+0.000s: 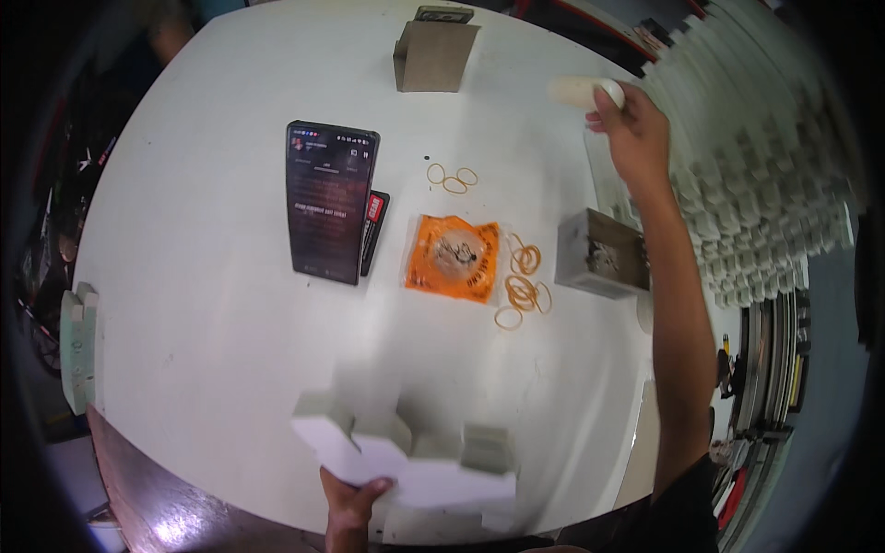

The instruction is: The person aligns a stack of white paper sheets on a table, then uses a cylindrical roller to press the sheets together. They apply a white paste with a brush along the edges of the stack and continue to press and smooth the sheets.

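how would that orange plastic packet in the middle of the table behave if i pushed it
The orange packet looks like thin glossy film, so probably floppy and light. Lying flat on the smooth white table, it would likely slide rather than roll, perhaps dragging the rubber bands touching its right edge.

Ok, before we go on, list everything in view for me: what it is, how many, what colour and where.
table: one, white, fills the view
phone: one, black, screen lit, left of centre
small dark item: one, black and red, partly under the phone's right edge
packet: one, orange, centre
rubber bands: several, tan, loose right of and above the packet
open box: one, grey, right of the bands
cardboard piece: one, brown, far edge
stacked boxes: many, white, right side
folded cartons: white, blurred, near edge
left hand: holds the cartons
right hand: grip on a pale roll
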The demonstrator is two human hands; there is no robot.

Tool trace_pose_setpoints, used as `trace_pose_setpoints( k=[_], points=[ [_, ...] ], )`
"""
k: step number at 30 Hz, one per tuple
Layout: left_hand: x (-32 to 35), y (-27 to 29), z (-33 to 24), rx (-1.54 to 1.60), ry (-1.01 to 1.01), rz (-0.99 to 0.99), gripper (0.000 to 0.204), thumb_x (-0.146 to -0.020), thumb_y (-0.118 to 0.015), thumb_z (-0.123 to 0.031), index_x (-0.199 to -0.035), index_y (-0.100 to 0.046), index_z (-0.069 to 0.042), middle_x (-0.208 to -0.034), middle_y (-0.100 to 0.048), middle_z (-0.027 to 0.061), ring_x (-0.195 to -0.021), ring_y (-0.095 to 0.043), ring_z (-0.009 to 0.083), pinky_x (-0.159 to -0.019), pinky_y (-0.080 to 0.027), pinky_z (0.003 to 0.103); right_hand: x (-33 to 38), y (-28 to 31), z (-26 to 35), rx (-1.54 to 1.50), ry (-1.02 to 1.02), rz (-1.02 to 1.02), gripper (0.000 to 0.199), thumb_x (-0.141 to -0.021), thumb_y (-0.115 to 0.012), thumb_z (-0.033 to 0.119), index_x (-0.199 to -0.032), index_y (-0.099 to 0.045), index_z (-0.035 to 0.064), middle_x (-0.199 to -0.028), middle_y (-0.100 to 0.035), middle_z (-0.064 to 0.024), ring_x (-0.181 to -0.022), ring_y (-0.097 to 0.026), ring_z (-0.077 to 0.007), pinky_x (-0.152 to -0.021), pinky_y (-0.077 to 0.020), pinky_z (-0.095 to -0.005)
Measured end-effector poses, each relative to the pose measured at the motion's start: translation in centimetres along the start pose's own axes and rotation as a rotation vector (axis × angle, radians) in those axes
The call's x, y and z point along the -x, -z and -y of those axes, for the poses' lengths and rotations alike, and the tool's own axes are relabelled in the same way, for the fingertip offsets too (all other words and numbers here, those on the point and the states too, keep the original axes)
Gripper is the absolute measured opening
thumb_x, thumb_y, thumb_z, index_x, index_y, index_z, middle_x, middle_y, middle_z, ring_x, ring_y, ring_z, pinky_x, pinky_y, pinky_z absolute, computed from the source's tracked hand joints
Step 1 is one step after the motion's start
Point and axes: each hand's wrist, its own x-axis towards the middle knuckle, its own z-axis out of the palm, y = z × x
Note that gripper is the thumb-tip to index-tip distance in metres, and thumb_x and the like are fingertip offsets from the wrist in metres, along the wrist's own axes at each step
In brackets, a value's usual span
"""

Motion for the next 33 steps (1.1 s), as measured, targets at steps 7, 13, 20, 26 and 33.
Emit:
trace_pose_setpoints(
  k=[7, 13, 20, 26, 33],
  points=[
    [-0.2, -1.4, 0.9, 0.110, -0.167, 0.028, 0.053, -0.085, -0.081, -0.008, -0.130, -0.061, 0.009, -0.118, -0.069, 0.0131, -0.108, -0.067, 0.0218, -0.097, -0.053, 0.036, 23.7, 9.5, 2.9, -0.797, -0.467, -0.051, 0.037, -0.110, -0.056, 0.027, -0.125, -0.063, -0.0062, -0.116, -0.072, -0.0153, -0.097, -0.071, -0.0223, -0.085, -0.0597, -0.0378],
    [1.3, -5.0, 2.8, 0.088, -0.187, 0.084, 0.046, -0.092, -0.080, -0.008, -0.131, -0.061, 0.008, -0.119, -0.070, 0.0131, -0.108, -0.066, 0.0214, -0.097, -0.052, 0.036, 31.6, 9.5, -6.6, -1.109, -0.972, -0.291, 0.052, -0.105, -0.065, 0.037, -0.128, -0.054, -0.0086, -0.119, -0.065, -0.0230, -0.099, -0.070, -0.0315, -0.083, -0.0621, -0.0400],
    [4.6, -9.6, 1.7, 0.106, -0.079, 0.187, 0.046, -0.093, -0.080, -0.012, -0.129, -0.061, 0.009, -0.119, -0.071, 0.0153, -0.108, -0.067, 0.0233, -0.097, -0.054, 0.037, 34.5, 13.9, 2.0, -0.865, -0.817, -0.042, 0.068, -0.100, -0.070, 0.046, -0.142, -0.050, -0.0047, -0.126, -0.065, -0.0194, -0.106, -0.069, -0.0271, -0.091, -0.0568, -0.0427],
    [6.3, -14.1, 2.7, 0.070, -0.094, 0.281, 0.046, -0.094, -0.079, -0.013, -0.129, -0.060, 0.009, -0.121, -0.070, 0.0168, -0.111, -0.067, 0.0243, -0.100, -0.054, 0.039, 41.5, 21.2, 10.9, -0.893, -0.384, 0.453, 0.064, -0.101, -0.070, 0.016, -0.155, -0.040, -0.0027, -0.141, -0.061, -0.0168, -0.127, -0.060, -0.0224, -0.108, -0.0476, -0.0394],
    [9.4, -17.9, 4.2, -0.213, -0.345, 0.313, 0.045, -0.095, -0.078, -0.015, -0.130, -0.061, 0.008, -0.122, -0.070, 0.0168, -0.111, -0.067, 0.0241, -0.099, -0.052, 0.037, 44.4, 22.2, 10.0, -0.395, -0.484, 0.166, 0.042, -0.099, -0.074, 0.026, -0.123, -0.066, -0.0078, -0.101, -0.077, -0.0164, -0.095, -0.073, -0.0213, -0.089, -0.0568, -0.0356]
  ],
)
